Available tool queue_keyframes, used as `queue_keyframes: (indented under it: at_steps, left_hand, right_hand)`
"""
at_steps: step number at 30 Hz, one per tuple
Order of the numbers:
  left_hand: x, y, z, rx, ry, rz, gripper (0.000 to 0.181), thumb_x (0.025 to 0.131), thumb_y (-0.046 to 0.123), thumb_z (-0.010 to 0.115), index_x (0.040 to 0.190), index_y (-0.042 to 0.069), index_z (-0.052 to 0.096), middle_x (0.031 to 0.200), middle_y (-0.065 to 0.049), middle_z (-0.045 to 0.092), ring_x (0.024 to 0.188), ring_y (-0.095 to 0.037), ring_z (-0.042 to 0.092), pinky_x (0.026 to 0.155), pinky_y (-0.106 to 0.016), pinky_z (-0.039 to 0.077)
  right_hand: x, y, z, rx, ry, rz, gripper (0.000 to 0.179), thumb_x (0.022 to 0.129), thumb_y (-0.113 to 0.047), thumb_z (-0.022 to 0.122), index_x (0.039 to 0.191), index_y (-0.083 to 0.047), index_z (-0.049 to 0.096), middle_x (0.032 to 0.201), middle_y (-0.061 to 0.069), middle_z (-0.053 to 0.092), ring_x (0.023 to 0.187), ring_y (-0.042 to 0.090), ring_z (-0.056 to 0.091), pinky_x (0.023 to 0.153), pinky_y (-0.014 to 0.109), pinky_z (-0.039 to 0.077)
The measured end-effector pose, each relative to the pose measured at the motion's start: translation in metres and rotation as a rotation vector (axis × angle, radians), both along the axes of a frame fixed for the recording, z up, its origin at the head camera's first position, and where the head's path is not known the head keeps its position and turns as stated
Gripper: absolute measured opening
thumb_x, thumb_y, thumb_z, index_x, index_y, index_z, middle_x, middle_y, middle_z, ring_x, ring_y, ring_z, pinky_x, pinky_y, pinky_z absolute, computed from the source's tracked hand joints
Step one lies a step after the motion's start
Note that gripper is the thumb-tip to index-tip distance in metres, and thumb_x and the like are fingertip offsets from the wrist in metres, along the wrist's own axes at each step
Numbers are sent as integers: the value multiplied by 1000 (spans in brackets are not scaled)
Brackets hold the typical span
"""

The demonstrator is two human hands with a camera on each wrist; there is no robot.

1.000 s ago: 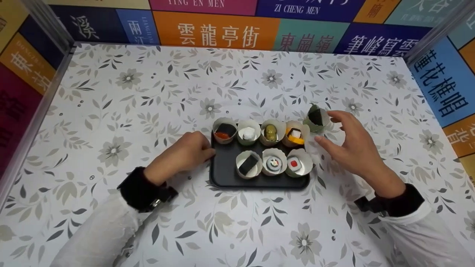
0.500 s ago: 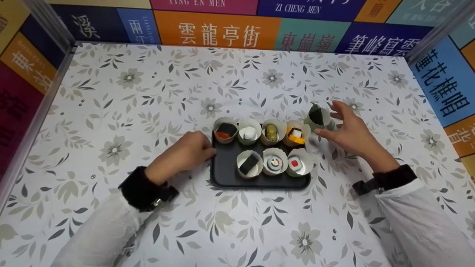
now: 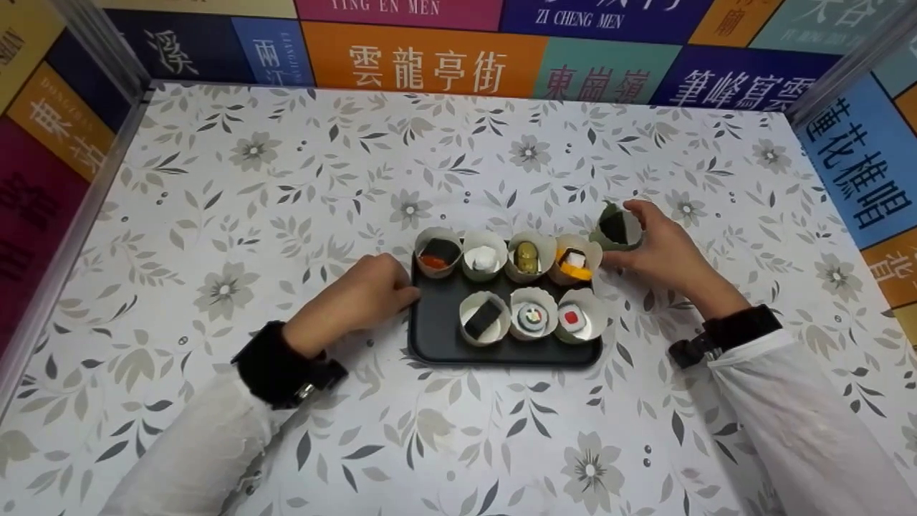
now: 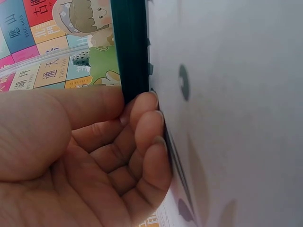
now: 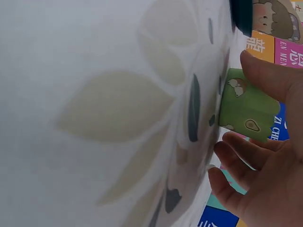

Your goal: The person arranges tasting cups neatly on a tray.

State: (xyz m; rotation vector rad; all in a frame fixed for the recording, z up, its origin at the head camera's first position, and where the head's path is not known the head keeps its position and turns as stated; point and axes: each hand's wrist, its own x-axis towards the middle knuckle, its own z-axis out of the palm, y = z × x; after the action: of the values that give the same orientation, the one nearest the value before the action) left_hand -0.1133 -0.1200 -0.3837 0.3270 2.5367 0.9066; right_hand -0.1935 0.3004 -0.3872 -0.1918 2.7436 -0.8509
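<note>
A black tray (image 3: 435, 326) holds several paper cups with small sushi-like pieces inside. My left hand (image 3: 358, 294) pinches the tray's left edge; in the left wrist view the thumb (image 4: 97, 101) lies against its dark wall. Just off the tray's back right corner stands a green paper cup (image 5: 248, 106) containing a dark triangular piece (image 3: 613, 225). My right hand (image 3: 670, 254) is around this cup, thumb at the near side and fingers at the far side. The fingers' contact behind the cup is hidden in the head view.
The back row on the tray includes a cup with a black-and-orange piece (image 3: 438, 254) and one with a yellow-banded piece (image 3: 574, 264). A red-centred roll (image 3: 571, 317) is at the front right. Printed panels (image 3: 430, 64) wall the flower-patterned table (image 3: 322, 444).
My right hand has moved in from the right, its thumb and fingers closing around the green paper cup. My left hand stays on the tray's edge.
</note>
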Motion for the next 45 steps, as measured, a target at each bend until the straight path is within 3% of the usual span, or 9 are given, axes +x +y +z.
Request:
queue_keyframes:
  at_steps: [11,21,30,33,36,45]
  left_hand:
    - [-1,0,1,-9,-30,15,37,103,19,67,68,9,70,60,2,57,55,-13,52,53,-27,40]
    - [-1,1,1,-18,-37,10,37,103,20,67,68,9,70,61,2,57,56,-14,52,54,-28,41]
    - [0,-1,-1,4,13,-9,45,102,17,67,58,13,59,55,5,48,55,-14,47,56,-28,38]
    - [0,-1,0,5,5,-2,43,102,18,67,59,12,61,56,5,50,55,-14,48,55,-28,38]
    - [0,0,1,3,-2,1,41,102,18,67,62,10,64,57,4,52,55,-14,50,55,-28,39]
    - [0,-1,1,-2,-23,14,38,102,19,67,67,8,70,58,3,55,54,-14,51,54,-28,40]
  right_hand:
    - [-2,-4,-4,-12,42,-20,88,88,-35,85,153,1,37,149,28,48,128,43,51,107,58,39]
    - [0,-2,-2,-57,89,-68,80,91,-37,82,147,4,42,145,28,51,131,43,49,109,57,38]
    - [10,-9,23,-61,140,-95,91,88,-45,84,150,3,40,152,28,45,141,45,42,114,61,35]
    - [15,-17,33,-69,153,-89,90,88,-45,83,151,2,39,154,28,44,142,45,41,114,61,34]
    - [21,-27,43,-94,161,-75,91,89,-43,83,153,2,37,157,29,41,145,45,38,115,62,33]
    - [44,-65,66,-160,216,21,79,89,-31,85,150,0,44,149,21,53,140,37,46,114,56,36]
